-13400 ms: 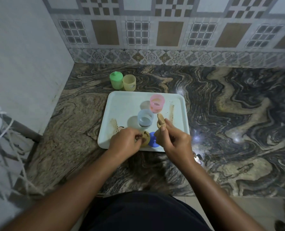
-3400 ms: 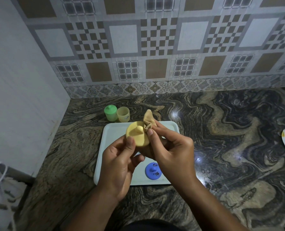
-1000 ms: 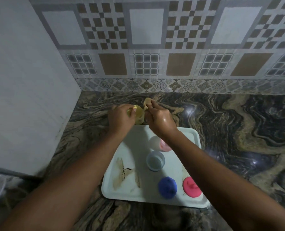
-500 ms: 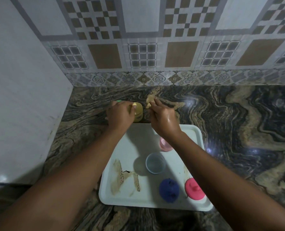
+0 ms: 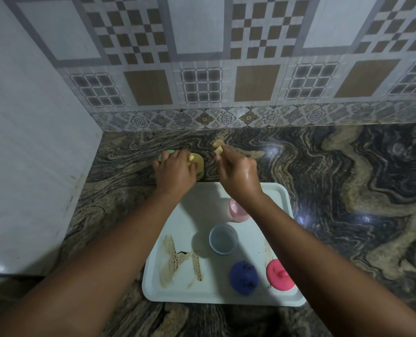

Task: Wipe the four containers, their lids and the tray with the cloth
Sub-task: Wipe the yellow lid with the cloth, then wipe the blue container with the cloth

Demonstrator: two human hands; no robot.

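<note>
My left hand (image 5: pixel 174 170) holds the yellow lid (image 5: pixel 195 160) on top of the yellow container (image 5: pixel 199 171), which stands on the counter behind the tray. A green container (image 5: pixel 163 154) peeks out behind that hand. My right hand (image 5: pixel 236 170) grips the tan cloth (image 5: pixel 218 145), just right of the yellow container. On the white tray (image 5: pixel 202 212) stand a pink container (image 5: pixel 236 210) and a pale blue container (image 5: pixel 223 238), both without lids. A blue lid (image 5: pixel 243 277) and a pink lid (image 5: pixel 278 274) lie near the tray's front edge. Brown smears (image 5: pixel 175 259) mark the tray.
The counter is dark marbled stone (image 5: pixel 348 190). A tiled wall (image 5: pixel 226 69) rises behind it and a plain white wall (image 5: pixel 32 142) closes the left side. The tray's front edge lies close to the counter's near edge.
Over the last second my left hand pressed the yellow lid down onto the yellow container behind the tray. My right hand with the cloth drew slightly right, away from it.
</note>
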